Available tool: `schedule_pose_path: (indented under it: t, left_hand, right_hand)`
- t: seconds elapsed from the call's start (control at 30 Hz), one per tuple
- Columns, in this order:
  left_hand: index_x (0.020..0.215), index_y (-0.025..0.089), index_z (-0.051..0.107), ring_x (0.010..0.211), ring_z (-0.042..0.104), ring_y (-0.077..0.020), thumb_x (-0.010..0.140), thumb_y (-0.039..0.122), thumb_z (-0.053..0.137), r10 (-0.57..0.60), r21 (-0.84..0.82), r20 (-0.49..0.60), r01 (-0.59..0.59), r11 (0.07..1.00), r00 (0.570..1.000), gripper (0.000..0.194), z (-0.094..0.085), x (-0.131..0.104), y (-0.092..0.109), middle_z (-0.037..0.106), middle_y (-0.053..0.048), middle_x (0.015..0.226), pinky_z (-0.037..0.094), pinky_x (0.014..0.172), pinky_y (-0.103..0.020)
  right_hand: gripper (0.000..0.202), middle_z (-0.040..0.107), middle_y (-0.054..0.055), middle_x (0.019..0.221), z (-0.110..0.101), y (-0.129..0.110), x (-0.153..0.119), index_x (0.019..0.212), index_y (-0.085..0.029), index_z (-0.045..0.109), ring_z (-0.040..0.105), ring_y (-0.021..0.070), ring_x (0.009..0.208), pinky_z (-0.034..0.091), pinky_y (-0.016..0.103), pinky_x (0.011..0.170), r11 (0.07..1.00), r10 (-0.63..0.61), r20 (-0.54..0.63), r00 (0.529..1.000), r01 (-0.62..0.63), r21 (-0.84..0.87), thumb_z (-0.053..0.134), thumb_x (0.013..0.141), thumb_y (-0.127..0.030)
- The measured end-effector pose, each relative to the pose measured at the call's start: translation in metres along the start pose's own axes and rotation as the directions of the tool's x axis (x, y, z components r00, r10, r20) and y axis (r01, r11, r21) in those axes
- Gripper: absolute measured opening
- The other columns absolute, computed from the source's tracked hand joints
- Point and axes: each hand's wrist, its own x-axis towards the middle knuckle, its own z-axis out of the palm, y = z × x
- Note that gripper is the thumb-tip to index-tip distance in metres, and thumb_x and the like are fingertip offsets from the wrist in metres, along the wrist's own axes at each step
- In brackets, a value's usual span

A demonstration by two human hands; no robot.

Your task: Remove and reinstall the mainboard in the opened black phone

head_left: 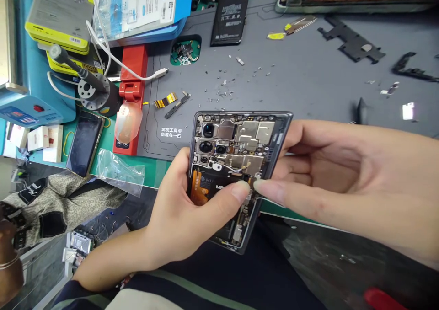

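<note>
An opened smartphone (pixel 252 136), its back cover off, is held tilted above the front edge of the work mat. Camera modules, metal shields and a black battery (pixel 216 182) show inside it. My left hand (pixel 192 209) grips the phone from the left, its thumb lying over the battery's right side. At the right edge my right hand (pixel 329 177) closes round the frame, thumb tip on the inner parts near the left thumb and fingers behind. The phone's front side is hidden.
Loose screws (pixel 222 93) lie scattered on the grey mat (pixel 302 81). A removed battery (pixel 229 17), a black bracket (pixel 355 40) and a flex cable (pixel 165 100) rest there. Leftwards are a red tool (pixel 132 81), a second phone (pixel 85 143) and a clear bag (pixel 120 168). Another person's arm (pixel 10 259) shows lower left.
</note>
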Motion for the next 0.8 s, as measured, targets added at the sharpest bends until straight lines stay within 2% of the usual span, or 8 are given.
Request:
schedule_pose_path:
  t: [0.13, 0.27, 0.37, 0.53, 0.8]
  left_hand:
    - [0.112, 0.024, 0.069, 0.095, 0.079, -0.0140, 0.079, 0.011, 0.096, 0.002, -0.027, 0.018, -0.002, 1.000, 1.000, 0.044, -0.0009, -0.0022, -0.0017, 0.085, 0.003, 0.106, 0.065, 0.087, -0.020]
    - [0.112, 0.022, 0.068, 0.097, 0.080, -0.0185, 0.078, 0.016, 0.098, -0.010, -0.003, 0.003, 0.010, 1.000, 1.000, 0.046, -0.0006, -0.0023, -0.0007, 0.085, -0.001, 0.108, 0.066, 0.089, -0.026]
    - [0.106, 0.021, 0.067, 0.090, 0.079, -0.0175, 0.074, 0.016, 0.100, -0.005, 0.030, -0.018, 0.005, 1.000, 1.000, 0.047, -0.0001, -0.0011, 0.0001, 0.083, 0.000, 0.100, 0.066, 0.084, -0.026]
    - [0.106, 0.021, 0.067, 0.090, 0.078, -0.0137, 0.074, 0.012, 0.099, 0.043, 0.024, -0.005, -0.043, 0.999, 0.999, 0.047, -0.0012, 0.0002, -0.0014, 0.083, 0.002, 0.100, 0.065, 0.084, -0.021]
    - [0.104, 0.021, 0.067, 0.092, 0.079, -0.0165, 0.073, 0.015, 0.100, 0.075, 0.072, -0.023, -0.073, 0.995, 0.997, 0.046, -0.0011, 0.0004, -0.0021, 0.082, 0.001, 0.100, 0.067, 0.086, -0.025]
  right_hand:
    - [0.029, 0.067, -0.002, 0.077, 0.0023, 0.0002, 0.0005, 0.093, -0.033, 0.068, 0.068, 0.0189, 0.069, 0.058, 0.025, 0.057, 0.999, -0.038, 0.056, 0.998, 0.037, 0.011, 0.090, 0.080, -0.045]
    - [0.034, 0.072, 0.001, 0.085, -0.0003, 0.0014, -0.0009, 0.096, -0.032, 0.065, 0.073, 0.0248, 0.077, 0.063, 0.030, 0.061, 0.999, -0.032, 0.077, 0.997, 0.035, -0.030, 0.088, 0.081, -0.052]
    - [0.040, 0.072, 0.001, 0.091, -0.0025, 0.0036, -0.0021, 0.099, -0.032, 0.064, 0.071, 0.0244, 0.077, 0.062, 0.030, 0.059, 0.998, -0.008, 0.072, 0.997, 0.012, -0.056, 0.089, 0.080, -0.058]
    - [0.038, 0.068, -0.002, 0.084, -0.0036, 0.0079, -0.0025, 0.099, -0.033, 0.067, 0.067, 0.0197, 0.071, 0.061, 0.027, 0.058, 0.999, -0.002, 0.088, 0.996, 0.007, -0.050, 0.092, 0.079, -0.052]
    - [0.034, 0.066, -0.004, 0.077, -0.0009, 0.0038, -0.0010, 0.091, -0.031, 0.068, 0.066, 0.0156, 0.067, 0.059, 0.021, 0.057, 0.999, -0.007, 0.092, 0.996, 0.011, -0.043, 0.092, 0.078, -0.051]
